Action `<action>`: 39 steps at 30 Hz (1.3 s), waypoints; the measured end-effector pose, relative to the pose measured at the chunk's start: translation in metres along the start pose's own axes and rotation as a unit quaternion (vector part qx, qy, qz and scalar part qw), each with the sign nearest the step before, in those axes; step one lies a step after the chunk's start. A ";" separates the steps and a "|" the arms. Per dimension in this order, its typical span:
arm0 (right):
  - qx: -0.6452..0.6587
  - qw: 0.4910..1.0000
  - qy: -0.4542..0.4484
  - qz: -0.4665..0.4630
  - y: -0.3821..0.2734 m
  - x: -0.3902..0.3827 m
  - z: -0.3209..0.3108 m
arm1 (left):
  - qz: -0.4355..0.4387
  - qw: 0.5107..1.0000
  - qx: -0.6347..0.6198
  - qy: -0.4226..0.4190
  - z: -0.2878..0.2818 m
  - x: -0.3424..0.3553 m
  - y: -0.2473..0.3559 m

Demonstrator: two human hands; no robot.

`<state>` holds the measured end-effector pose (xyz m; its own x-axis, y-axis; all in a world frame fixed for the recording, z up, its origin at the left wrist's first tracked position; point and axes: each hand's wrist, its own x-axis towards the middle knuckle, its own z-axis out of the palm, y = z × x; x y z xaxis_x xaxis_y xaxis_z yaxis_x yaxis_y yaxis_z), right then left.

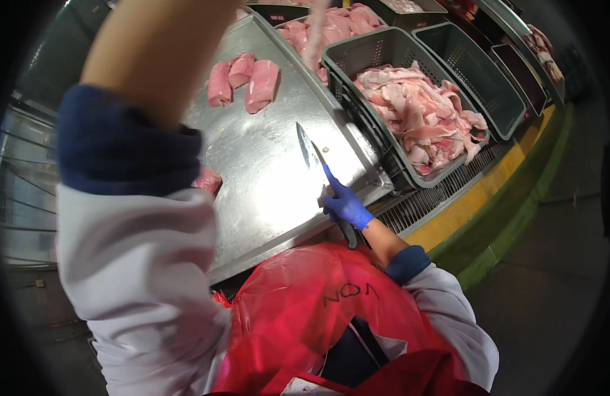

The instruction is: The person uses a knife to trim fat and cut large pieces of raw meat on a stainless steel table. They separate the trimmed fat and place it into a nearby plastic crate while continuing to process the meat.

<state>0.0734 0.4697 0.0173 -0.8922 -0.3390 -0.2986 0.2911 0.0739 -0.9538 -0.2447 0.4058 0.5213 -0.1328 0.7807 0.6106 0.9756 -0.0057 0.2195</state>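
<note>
In my right hand, in a blue glove, is a knife with a dark handle. The fingers are closed on it, and the blade points away over the steel tray. My left forearm rises past the top edge, so the left hand is out of the picture. A blurred pale pink strip hangs at the top centre; what holds it cannot be seen. Three pink meat pieces lie at the far part of the tray. Another meat piece is partly hidden behind my left sleeve.
Right of the tray, a grey crate holds pale fatty trimmings. Beyond the tray is a container of pink meat. A second grey crate stands farther right. A slatted metal grate and a yellow edge run below the crates.
</note>
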 end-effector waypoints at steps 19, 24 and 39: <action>-0.057 0.997 -0.038 0.018 0.002 0.073 0.050 | -0.874 0.454 0.156 -0.070 0.121 -0.786 0.265; -0.163 0.977 -0.134 -0.032 -0.024 0.188 0.193 | -0.853 0.495 0.164 -0.015 0.165 -0.729 0.237; -0.350 0.929 -0.088 0.080 -0.075 0.248 0.295 | -0.757 0.644 0.098 -0.046 0.185 -0.737 0.257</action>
<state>-0.0680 0.1029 0.0248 -0.7684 -0.4143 -0.4878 0.0647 0.7080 -0.7033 0.1365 -0.0552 -0.0125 -0.9560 -0.1678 -0.2407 -0.2558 0.8782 0.4041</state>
